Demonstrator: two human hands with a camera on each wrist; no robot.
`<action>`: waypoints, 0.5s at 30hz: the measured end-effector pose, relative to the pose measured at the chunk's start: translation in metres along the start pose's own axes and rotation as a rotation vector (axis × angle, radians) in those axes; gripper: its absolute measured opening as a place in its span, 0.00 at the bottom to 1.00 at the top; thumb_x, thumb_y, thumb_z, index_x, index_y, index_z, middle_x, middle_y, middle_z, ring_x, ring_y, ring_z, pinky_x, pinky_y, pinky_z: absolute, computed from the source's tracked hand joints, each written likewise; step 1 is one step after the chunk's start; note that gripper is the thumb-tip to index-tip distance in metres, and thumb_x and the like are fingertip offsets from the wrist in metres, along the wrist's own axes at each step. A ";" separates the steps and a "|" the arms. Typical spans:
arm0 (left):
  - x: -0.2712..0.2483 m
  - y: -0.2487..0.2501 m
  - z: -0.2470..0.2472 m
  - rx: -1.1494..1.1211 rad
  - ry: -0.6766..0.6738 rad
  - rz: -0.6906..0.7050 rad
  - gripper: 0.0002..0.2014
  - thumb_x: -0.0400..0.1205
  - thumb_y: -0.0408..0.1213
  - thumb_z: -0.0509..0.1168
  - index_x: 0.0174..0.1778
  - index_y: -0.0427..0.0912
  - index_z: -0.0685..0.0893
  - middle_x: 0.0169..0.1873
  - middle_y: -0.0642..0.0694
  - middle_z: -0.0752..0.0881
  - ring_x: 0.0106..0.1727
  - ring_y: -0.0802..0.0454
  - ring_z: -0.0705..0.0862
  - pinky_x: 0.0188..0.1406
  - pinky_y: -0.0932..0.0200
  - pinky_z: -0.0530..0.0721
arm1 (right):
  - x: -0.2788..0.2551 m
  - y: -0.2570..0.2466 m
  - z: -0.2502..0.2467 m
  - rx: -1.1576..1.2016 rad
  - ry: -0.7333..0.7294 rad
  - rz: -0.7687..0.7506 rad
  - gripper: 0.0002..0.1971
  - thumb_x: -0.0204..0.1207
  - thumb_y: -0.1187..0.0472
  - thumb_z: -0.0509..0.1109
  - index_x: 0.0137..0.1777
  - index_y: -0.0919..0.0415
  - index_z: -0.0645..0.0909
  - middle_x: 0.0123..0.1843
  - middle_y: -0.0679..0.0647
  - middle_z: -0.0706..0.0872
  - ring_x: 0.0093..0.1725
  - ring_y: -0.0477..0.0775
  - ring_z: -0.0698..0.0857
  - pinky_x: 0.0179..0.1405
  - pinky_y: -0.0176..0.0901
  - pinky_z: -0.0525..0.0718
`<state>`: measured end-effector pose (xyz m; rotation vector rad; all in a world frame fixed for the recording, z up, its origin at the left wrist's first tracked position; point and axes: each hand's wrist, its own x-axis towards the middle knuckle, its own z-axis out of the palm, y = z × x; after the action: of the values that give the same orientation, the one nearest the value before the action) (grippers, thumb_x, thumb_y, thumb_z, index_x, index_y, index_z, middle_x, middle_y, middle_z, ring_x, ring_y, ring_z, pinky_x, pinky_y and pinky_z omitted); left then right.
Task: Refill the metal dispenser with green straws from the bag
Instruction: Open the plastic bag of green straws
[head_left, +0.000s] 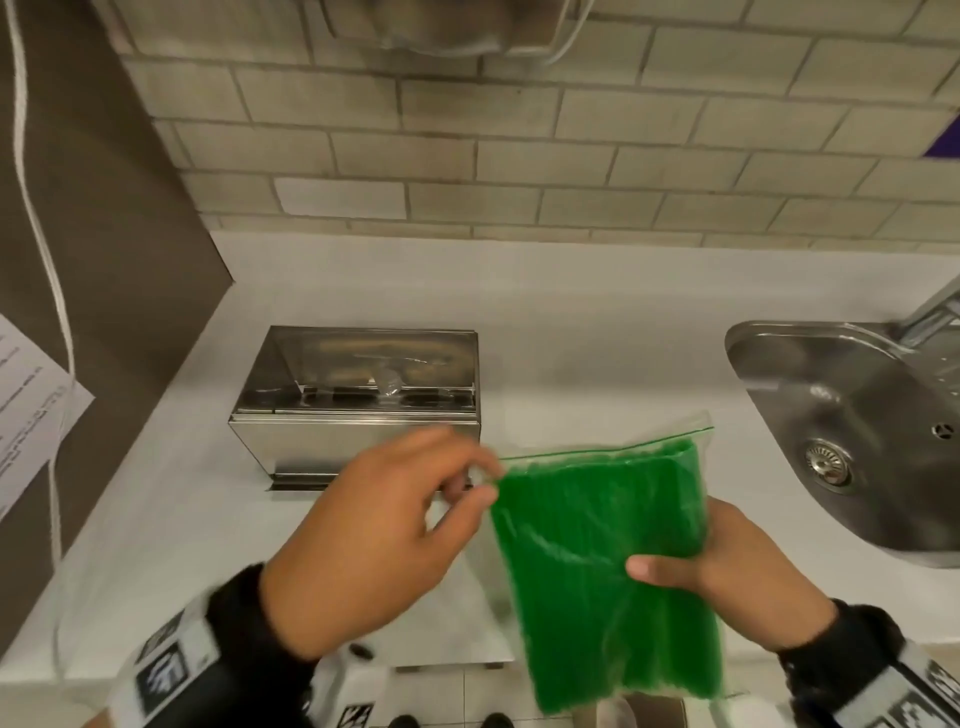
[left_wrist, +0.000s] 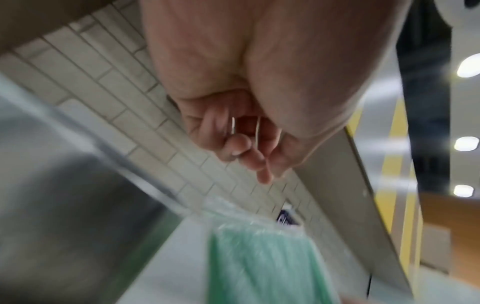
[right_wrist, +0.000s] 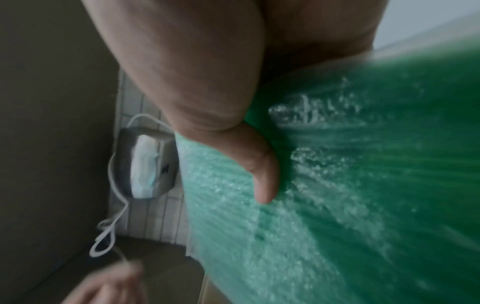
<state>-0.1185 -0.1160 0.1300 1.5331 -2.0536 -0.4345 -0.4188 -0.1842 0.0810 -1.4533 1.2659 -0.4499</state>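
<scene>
The right hand (head_left: 737, 577) grips the bag (head_left: 602, 561) of green straws just near the metal dispenser (head_left: 358, 405), and the left hand (head_left: 384, 535) pinches its top left corner, so pull gently.

The right hand (head_left: 737, 566) shows only its thumb; its fingers lie hidden behind the bag (head_left: 608, 571) of straws (head_left: 597, 519), which are too densely packed to tell apart. The left hand (head_left: 374, 540) is blurred at the bag's top corner, so whether its fingertips (head_left: 480, 496) touch the plastic cannot be told. The left wrist view is smeared. The dispenser (head_left: 358, 400) shows only reflections inside. The sink (head_left: 852, 431) is cut off by the right edge.
</scene>
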 end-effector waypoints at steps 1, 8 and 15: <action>0.014 0.011 -0.004 -0.039 0.044 0.025 0.09 0.84 0.52 0.65 0.58 0.60 0.85 0.40 0.63 0.80 0.44 0.66 0.79 0.46 0.70 0.76 | -0.001 -0.004 0.003 -0.008 -0.029 -0.024 0.27 0.64 0.70 0.84 0.64 0.56 0.85 0.55 0.45 0.94 0.54 0.45 0.93 0.49 0.32 0.89; 0.056 0.005 0.006 0.058 -0.036 0.069 0.06 0.85 0.46 0.68 0.49 0.53 0.90 0.41 0.60 0.86 0.43 0.62 0.82 0.47 0.59 0.81 | 0.024 -0.014 0.032 -0.005 -0.068 -0.139 0.30 0.64 0.68 0.86 0.66 0.55 0.83 0.59 0.48 0.93 0.58 0.48 0.92 0.59 0.49 0.89; 0.050 -0.030 -0.026 -0.230 0.011 -0.279 0.03 0.79 0.41 0.77 0.41 0.49 0.93 0.26 0.63 0.87 0.25 0.69 0.81 0.29 0.77 0.74 | 0.042 -0.050 0.046 -0.133 0.375 -0.333 0.16 0.69 0.57 0.83 0.53 0.51 0.81 0.52 0.44 0.87 0.52 0.43 0.86 0.49 0.35 0.83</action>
<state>-0.0906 -0.1708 0.1458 1.6765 -1.7175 -0.7383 -0.3436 -0.2078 0.0950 -1.7579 1.3663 -0.9098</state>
